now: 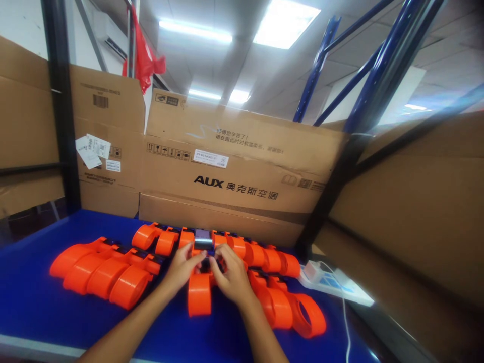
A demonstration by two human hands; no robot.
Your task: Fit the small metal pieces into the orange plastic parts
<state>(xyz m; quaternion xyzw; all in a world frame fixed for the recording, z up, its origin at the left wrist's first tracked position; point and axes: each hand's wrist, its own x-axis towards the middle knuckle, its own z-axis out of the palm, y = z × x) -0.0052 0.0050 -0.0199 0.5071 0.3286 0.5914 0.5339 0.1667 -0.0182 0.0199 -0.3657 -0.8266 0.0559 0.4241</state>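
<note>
My left hand (186, 263) and my right hand (228, 269) meet at the middle of the blue table. Their fingers are curled in on the dark upper part of an orange looped piece (199, 296), whose wide band hangs toward me. Just beyond the fingertips sits a small dark rectangular block (203, 238) with a greyish face; whether it is joined to the held piece I cannot tell. Similar orange looped pieces with dark ends lie around: a left group (106, 275), a back row (254, 253) and a right group (282, 307). My fingers hide part of the grip.
A blue table top (41, 297) carries everything. Behind it stands a printed cardboard sheet (234, 156). At the right edge lies a white power strip (336, 285) with a plug and a hanging white cable (346, 322). Dark rack posts (328, 186) rise at both sides.
</note>
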